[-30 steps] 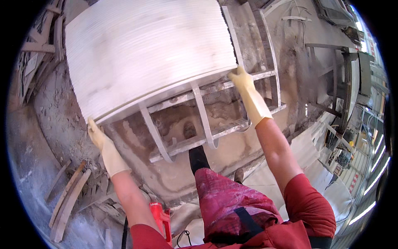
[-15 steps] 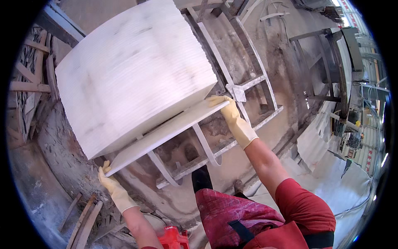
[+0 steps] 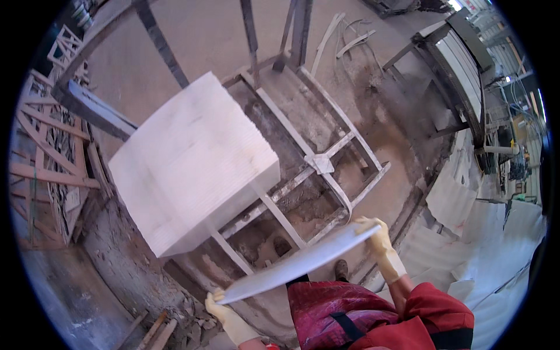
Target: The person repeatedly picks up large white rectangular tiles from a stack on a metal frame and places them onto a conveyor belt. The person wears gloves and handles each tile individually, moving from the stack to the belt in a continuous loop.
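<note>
A thin white panel (image 3: 297, 265) is held by its two ends, edge toward me, in front of my body. My left hand (image 3: 224, 312), in a pale yellow rubber glove, grips its left end. My right hand (image 3: 380, 242), gloved alike, has its fingers curled over the right end. Beyond the panel, and apart from it, stands a large white block (image 3: 189, 160) with fine parallel lines across its upper face, like many panels set side by side. It rests on a low metal frame (image 3: 283, 219) with open bars.
A small white plate (image 3: 319, 164) sits where the frame's bars cross. Wooden crates (image 3: 55, 169) stand at the left, sticks (image 3: 153, 331) and rubble lie at lower left. A dark metal stand (image 3: 449, 76) is at the far right, near crumpled white sheets (image 3: 484, 239).
Both hands have drawn the panel away from the block's near side and back toward my body. The block now looks farther off, with more of the frame showing.
</note>
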A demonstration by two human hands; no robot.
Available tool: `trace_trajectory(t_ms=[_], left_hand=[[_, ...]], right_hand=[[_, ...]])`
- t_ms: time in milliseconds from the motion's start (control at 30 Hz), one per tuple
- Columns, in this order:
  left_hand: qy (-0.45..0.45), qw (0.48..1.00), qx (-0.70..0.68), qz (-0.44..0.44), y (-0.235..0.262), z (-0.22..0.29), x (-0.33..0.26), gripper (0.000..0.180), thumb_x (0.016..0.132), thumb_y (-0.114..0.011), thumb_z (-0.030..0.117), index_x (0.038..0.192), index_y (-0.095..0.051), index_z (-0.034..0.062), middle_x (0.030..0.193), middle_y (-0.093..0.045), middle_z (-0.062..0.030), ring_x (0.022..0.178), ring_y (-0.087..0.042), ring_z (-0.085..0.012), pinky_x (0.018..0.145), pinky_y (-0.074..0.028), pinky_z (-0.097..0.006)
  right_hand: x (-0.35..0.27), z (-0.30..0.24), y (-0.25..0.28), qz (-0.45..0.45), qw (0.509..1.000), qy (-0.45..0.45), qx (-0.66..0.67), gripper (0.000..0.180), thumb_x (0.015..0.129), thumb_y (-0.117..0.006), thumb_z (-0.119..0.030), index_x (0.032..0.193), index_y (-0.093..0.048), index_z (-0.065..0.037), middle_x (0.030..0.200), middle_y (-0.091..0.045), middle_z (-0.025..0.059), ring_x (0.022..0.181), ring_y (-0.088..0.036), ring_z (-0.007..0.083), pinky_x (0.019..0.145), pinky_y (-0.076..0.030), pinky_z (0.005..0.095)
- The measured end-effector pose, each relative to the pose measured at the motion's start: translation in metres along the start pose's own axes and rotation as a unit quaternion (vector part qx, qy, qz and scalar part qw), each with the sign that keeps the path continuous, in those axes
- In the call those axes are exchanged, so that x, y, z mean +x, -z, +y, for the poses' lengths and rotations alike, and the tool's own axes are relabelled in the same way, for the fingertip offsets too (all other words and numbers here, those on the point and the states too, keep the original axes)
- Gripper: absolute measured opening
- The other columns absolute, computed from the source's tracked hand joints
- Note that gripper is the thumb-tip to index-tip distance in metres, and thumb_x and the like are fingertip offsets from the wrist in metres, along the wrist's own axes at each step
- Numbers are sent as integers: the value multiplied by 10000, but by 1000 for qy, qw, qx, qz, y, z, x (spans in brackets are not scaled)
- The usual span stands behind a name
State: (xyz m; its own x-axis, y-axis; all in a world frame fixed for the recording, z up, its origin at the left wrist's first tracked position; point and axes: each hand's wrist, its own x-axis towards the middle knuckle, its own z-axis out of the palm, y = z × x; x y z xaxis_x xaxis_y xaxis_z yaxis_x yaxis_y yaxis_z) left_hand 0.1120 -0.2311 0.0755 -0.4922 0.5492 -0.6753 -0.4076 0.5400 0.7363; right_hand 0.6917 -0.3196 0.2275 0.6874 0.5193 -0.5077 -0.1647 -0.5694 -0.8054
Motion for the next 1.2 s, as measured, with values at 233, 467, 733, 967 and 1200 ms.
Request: trace_trajectory(t_ms=[233, 467, 733, 967, 1200], left_hand=[[-38, 994, 52, -83, -39, -1, -141, 327, 942, -518, 335, 841, -603, 36, 878, -658, -134, 904, -611, -273, 902, -470, -422], [-93, 987, 37, -126, -125, 10, -282, 235, 935, -513, 271, 828, -524, 62, 752, -535, -84, 725, -501, -238, 777, -461, -409], [-141, 977, 4, -158, -214, -15, -459, 173, 928, -507, 198, 813, -433, 91, 607, -394, -28, 520, -376, -197, 633, -452, -396], [-107, 967, 6, -231, -311, -66, -545, 197, 917, -525, 136, 766, -403, 103, 560, -358, -15, 436, -348, -176, 557, -458, -399], [-41, 944, 47, -325, -424, -124, -597, 237, 906, -561, 76, 727, -405, 70, 585, -414, -55, 455, -398, -180, 621, -472, -387]], right_hand=[[-82, 7, 164, 45, 993, 102, 36, 191, 873, -619, -150, 766, -703, -16, 759, -743, 140, 884, -716, 270, 1155, -371, 433], [-135, 28, 305, 143, 977, 61, 144, 226, 929, -569, -108, 719, -629, -49, 711, -727, 180, 799, -725, 268, 1131, -413, 433], [-148, 82, 474, 231, 933, 61, 267, 275, 944, -568, -108, 674, -592, -64, 628, -687, 188, 604, -689, 288, 971, -514, 450], [-163, 101, 608, 306, 887, 169, 301, 308, 900, -692, -241, 661, -579, -83, 620, -681, 133, 586, -671, 232, 667, -581, 398], [-147, 105, 689, 404, 842, 224, 280, 274, 885, -708, -209, 663, -603, -85, 589, -660, 89, 536, -619, 155, 522, -480, 279]])
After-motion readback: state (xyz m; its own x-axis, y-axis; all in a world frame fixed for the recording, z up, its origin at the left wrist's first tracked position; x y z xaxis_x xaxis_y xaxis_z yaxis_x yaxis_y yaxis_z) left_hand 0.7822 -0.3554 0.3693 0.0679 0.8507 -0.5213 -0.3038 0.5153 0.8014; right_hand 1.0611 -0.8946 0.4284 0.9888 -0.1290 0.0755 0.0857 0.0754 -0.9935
